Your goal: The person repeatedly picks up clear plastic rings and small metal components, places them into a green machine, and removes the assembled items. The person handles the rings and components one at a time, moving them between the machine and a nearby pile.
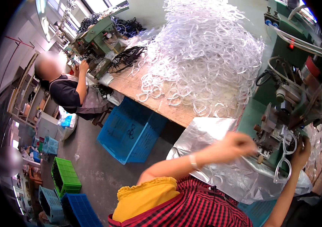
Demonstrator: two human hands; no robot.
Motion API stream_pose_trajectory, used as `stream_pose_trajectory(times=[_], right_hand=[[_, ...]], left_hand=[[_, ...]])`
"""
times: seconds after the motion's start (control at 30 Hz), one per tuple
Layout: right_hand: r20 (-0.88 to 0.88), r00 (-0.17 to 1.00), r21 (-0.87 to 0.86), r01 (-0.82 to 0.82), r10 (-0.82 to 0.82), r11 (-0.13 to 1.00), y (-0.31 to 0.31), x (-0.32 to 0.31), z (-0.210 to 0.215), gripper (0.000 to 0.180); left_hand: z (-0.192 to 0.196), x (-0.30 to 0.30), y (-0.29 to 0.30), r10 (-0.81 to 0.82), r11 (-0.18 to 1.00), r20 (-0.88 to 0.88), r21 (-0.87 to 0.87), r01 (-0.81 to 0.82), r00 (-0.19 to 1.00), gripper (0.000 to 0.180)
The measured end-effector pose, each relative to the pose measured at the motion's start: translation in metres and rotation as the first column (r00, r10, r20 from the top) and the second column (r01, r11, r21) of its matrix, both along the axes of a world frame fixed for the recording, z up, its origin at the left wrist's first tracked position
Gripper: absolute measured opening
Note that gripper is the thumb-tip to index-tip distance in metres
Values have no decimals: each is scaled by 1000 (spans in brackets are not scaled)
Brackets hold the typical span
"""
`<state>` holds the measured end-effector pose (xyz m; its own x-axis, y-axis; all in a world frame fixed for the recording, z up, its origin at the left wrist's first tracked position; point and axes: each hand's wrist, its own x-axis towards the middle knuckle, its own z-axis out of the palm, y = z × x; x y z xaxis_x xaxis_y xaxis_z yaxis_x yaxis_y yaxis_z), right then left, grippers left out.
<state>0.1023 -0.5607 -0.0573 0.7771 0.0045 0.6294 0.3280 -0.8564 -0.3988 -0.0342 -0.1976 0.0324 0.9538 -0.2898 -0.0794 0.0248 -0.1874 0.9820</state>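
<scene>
A clear plastic eyeglass frame [277, 171] is in my right hand [301, 154], tilted steeply beside the metal fixture [272, 132] of a green machine [257, 113]. My fingers are partly hidden behind the frame and the fixture. My left hand [240, 145] is to the left of that fixture, smeared by motion, so its fingers do not show clearly. Under my left forearm, silvery plastic sheeting [200, 130] covers the table edge, with another clear frame [217, 178] lying on it.
A large heap of clear eyeglass frames [206, 49] covers the wooden table [130, 83]. Below its edge stands a blue crate [119, 132]. At the left, a co-worker [64, 90] handles something at another green machine [96, 38]. Green [64, 176] and blue [79, 208] crates stand on the floor.
</scene>
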Motion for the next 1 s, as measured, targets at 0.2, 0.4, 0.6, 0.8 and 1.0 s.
stream_pose_trajectory(times=[0.2,0.4,0.6,0.8,1.0], right_hand=[[-239,969,340,24,61,940,-31,-9,-28,30],[-267,956,290,-38,119,956,17,-8,3,28],[-219,940,463,-137,263,876,33,-6,7,31],[-231,973,374,58,33,926,-7,-61,3,20],[-231,918,557,-146,322,817,43,-101,82,14]], left_hand=[[-64,6,266,345,-145,744,644,-751,572,23],[-144,29,313,404,-441,812,577,-688,422,38],[-141,87,271,362,-224,745,653,-723,561,27],[-109,55,289,62,-195,770,634,-749,636,23],[-24,40,229,-14,-47,710,703,-709,705,10]])
